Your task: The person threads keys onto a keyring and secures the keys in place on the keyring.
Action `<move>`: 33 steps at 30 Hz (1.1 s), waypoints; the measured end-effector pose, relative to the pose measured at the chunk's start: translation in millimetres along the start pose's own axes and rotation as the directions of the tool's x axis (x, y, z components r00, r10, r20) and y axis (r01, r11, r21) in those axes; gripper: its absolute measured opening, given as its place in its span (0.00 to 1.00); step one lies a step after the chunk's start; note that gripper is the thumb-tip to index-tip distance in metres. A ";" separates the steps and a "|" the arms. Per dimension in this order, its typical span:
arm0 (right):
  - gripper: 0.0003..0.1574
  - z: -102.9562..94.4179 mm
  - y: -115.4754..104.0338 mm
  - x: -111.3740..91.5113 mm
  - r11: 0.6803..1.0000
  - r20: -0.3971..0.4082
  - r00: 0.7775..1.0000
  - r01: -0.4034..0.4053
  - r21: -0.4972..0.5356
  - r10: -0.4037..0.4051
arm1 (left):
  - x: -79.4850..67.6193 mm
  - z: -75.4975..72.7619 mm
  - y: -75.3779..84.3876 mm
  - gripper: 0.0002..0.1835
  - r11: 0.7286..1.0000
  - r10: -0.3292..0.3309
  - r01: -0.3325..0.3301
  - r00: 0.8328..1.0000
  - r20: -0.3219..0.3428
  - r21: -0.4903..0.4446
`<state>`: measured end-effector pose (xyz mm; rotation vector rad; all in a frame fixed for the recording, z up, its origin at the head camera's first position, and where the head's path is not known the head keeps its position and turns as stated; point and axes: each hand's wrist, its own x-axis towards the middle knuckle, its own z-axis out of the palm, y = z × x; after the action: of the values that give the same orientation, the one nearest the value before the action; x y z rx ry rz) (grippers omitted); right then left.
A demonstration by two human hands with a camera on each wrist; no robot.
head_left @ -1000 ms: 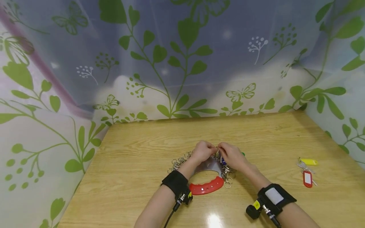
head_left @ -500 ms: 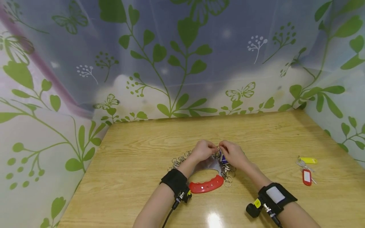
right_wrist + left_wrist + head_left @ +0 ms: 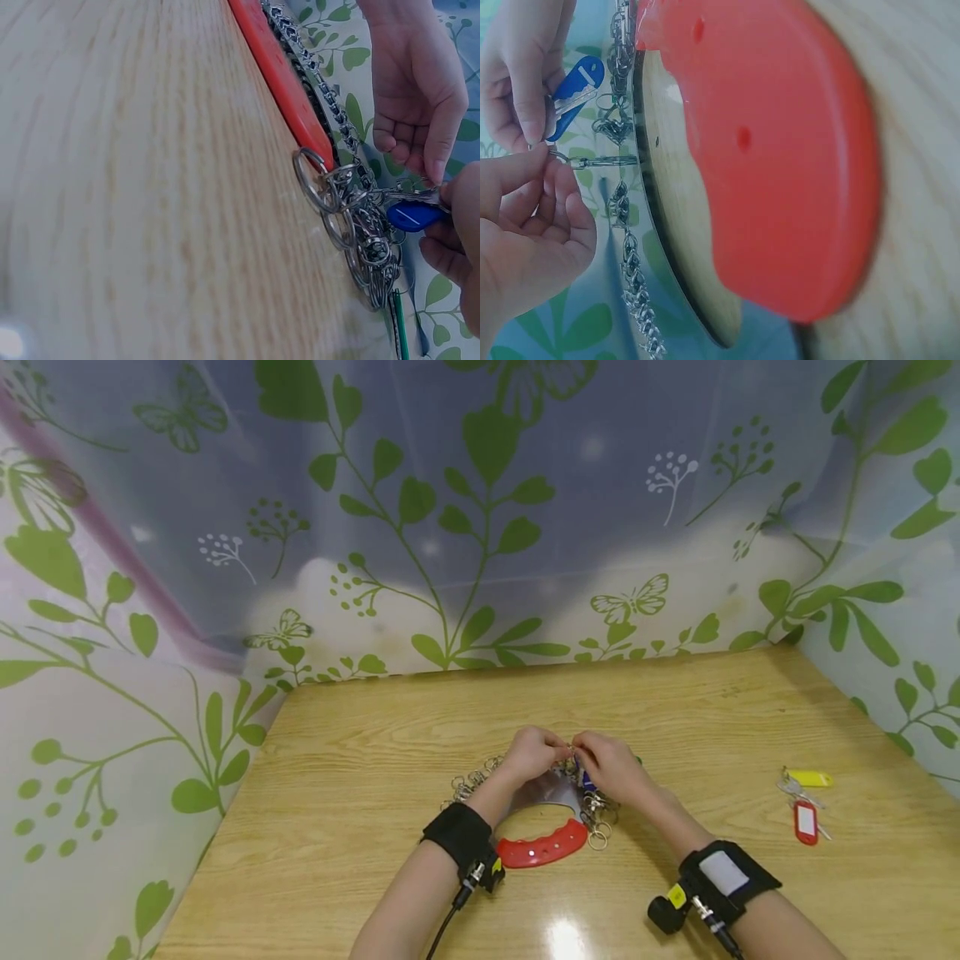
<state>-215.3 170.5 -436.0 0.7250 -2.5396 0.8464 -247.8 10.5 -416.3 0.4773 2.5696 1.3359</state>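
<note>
My left hand (image 3: 534,753) and right hand (image 3: 611,768) meet fingertip to fingertip over the far edge of a curved metal plate (image 3: 551,789) with a red grip (image 3: 543,847). In the left wrist view, the left thumb and finger pinch a small metal split ring (image 3: 557,155), joined to a clasp (image 3: 604,161) on the plate. The right hand's thumb and fingers pinch the same spot, beside a key (image 3: 575,99) and its blue key tag (image 3: 581,88). Fingertips partly hide the ring. Many clasps and rings (image 3: 352,217) hang along the plate's edge.
On the wooden table (image 3: 360,760), to the right, lie loose keys (image 3: 798,789) with a yellow tag (image 3: 810,778) and a red tag (image 3: 806,822). A green tag (image 3: 400,322) hangs beyond the rings. Leaf-patterned cloth (image 3: 480,527) borders the table at the back and sides.
Both hands keep working at the same spot, with only small finger shifts. The blue tag shows more beside the right hand than one second ago. The view drifts slightly.
</note>
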 end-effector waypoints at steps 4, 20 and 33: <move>0.03 -1.0 -1.0 -0.2 1.000 -0.006 1.000 -0.001 -0.013 0.001 | 0.1 0.8 -1.6 0.09 0.999 -0.010 0.011 1.000 0.009 -0.037; 0.04 -3.4 -0.6 2.3 0.977 0.014 0.978 -0.210 0.035 0.209 | 1.7 4.8 -2.2 0.10 0.997 0.064 -0.065 0.998 0.029 0.029; 0.04 -1.8 -1.9 3.1 0.988 0.030 0.989 -0.140 -0.061 0.142 | 4.9 7.8 -2.4 0.10 0.998 0.059 -0.058 0.998 -0.008 0.022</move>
<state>-216.3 169.3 -432.3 0.5509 -2.6595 0.8071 -250.2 17.0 -422.8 0.5556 2.5994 1.3327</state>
